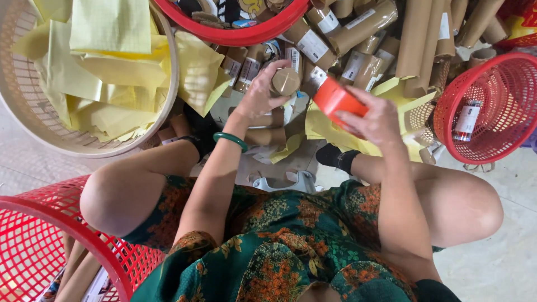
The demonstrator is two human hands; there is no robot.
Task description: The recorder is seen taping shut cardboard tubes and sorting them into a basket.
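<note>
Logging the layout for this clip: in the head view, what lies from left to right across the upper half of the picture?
Pale basket of yellow paper sheets → left hand on a brown cardboard tube → right hand holding an orange-red tape roll → red mesh basket at the right edge.

A cream wicker basket (22, 120) at the floor's upper left holds loose yellow paper sheets (106, 67). A red mesh basket (235, 36) sits at the top edge, contents unclear. A second red mesh basket (492, 84) at the right edge contains one labelled tube (467, 120). A third red basket (61, 223) occupies the lower left corner, with brown tubes inside. A heap of brown cardboard tubes (391, 33) with white labels lies along the top right. The floor (503, 263) is pale tile.
</note>
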